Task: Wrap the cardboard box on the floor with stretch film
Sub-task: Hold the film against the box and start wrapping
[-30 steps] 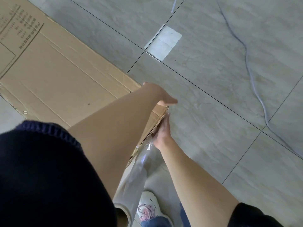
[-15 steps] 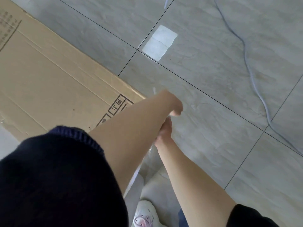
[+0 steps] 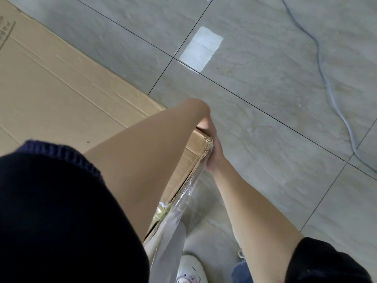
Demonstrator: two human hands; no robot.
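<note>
The cardboard box lies on the tiled floor, its near corner under both hands. Stretch film runs down that edge. The right hand presses the film against the corner; the left hand is mostly hidden, grip unclear.

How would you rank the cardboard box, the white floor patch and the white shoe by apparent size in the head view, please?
1. cardboard box
2. white floor patch and white shoe: unsure; the shoe is cut off.
</note>
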